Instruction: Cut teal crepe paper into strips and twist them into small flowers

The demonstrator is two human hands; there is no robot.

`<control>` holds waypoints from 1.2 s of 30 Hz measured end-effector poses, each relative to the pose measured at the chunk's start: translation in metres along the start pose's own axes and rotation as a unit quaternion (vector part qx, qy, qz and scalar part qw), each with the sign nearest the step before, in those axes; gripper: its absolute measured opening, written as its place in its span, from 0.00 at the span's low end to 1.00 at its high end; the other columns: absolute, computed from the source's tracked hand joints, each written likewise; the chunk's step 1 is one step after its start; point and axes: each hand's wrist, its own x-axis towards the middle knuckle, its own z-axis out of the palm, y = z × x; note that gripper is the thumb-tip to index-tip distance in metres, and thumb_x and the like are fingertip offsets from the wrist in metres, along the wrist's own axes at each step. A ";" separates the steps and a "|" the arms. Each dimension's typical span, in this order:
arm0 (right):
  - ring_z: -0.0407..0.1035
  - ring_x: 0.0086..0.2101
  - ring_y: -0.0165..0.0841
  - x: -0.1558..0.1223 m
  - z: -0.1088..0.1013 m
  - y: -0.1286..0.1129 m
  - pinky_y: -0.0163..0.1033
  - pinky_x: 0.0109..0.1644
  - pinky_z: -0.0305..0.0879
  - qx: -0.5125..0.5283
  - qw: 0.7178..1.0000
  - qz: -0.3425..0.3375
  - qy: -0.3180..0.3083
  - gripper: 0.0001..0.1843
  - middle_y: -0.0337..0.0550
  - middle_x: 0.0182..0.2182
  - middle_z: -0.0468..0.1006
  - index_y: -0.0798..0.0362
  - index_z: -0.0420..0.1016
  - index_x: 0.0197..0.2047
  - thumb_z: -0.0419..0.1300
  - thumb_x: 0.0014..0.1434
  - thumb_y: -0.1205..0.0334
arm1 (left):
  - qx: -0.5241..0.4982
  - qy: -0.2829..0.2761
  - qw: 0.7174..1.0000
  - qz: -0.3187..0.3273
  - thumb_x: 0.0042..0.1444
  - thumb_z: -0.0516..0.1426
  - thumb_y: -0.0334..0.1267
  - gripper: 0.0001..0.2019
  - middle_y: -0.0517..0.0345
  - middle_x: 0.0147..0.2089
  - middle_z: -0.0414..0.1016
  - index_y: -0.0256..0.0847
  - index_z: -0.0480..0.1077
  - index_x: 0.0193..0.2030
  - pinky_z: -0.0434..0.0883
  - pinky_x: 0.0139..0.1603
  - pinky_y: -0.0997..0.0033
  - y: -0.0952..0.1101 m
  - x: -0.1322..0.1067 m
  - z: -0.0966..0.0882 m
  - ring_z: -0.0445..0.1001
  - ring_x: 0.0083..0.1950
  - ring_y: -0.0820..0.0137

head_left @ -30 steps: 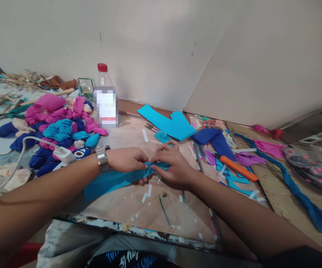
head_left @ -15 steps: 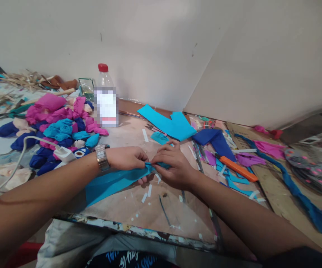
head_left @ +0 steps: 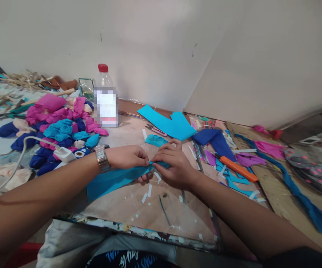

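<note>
A long turquoise strip [head_left: 113, 183], paper or cloth, runs from the lower left up into both hands over the table. My left hand [head_left: 131, 158], with a metal watch on its wrist, is closed on the strip, thumb and fingers pinching its gathered edge. Close beside it, my right hand [head_left: 172, 163] is closed on the strip's bunched end, which shows partly between its fingers. A small crumpled turquoise piece [head_left: 155, 139] lies just beyond the hands, near thread snips [head_left: 157, 130].
Rolled pink, blue and turquoise flowers [head_left: 60, 128] are heaped at left beside a white charger cable [head_left: 24, 149]. A red-capped bottle [head_left: 103, 74] stands behind. An orange utility knife [head_left: 237, 168] lies at right among scraps. A folded turquoise sheet [head_left: 168, 123] rests near the wall.
My left hand has shifted slightly right toward the right hand's fingertips, and the strip's loose end has drawn up a little. The small turquoise piece beyond has shifted, showing more of the snips.
</note>
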 end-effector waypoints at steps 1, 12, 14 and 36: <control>0.76 0.43 0.39 0.000 0.000 0.000 0.56 0.60 0.51 -0.001 1.000 0.001 -0.002 0.04 0.39 0.35 0.86 0.47 0.81 0.41 0.63 0.69 0.63 | 0.010 0.000 1.000 0.005 0.65 0.60 0.51 0.19 0.48 0.41 0.85 0.35 0.81 0.44 0.77 0.42 0.69 0.001 -0.001 0.000 0.82 0.36 0.68; 0.76 0.44 0.40 0.000 0.000 0.001 0.56 0.61 0.51 -0.005 1.000 0.014 -0.017 0.05 0.41 0.37 0.87 0.47 0.81 0.41 0.63 0.70 0.61 | 0.159 0.079 0.983 0.046 0.65 0.58 0.48 0.17 0.51 0.39 0.86 0.36 0.82 0.39 0.74 0.46 0.70 0.005 -0.002 -0.002 0.81 0.39 0.66; 0.76 0.45 0.40 -0.001 0.001 0.001 0.57 0.61 0.51 -0.009 1.000 0.016 -0.014 0.05 0.41 0.37 0.87 0.47 0.80 0.41 0.63 0.70 0.61 | 0.205 0.109 0.972 0.047 0.65 0.59 0.48 0.17 0.51 0.39 0.86 0.35 0.82 0.39 0.72 0.45 0.71 0.006 -0.002 -0.001 0.81 0.41 0.65; 0.76 0.46 0.42 -0.002 0.004 0.001 0.56 0.61 0.50 -0.025 0.999 0.036 -0.011 0.04 0.41 0.37 0.87 0.48 0.79 0.41 0.63 0.69 0.63 | 0.367 0.231 0.899 0.063 0.63 0.56 0.48 0.20 0.62 0.20 0.64 0.37 0.78 0.27 0.51 0.29 0.68 0.012 -0.005 0.011 0.56 0.25 0.75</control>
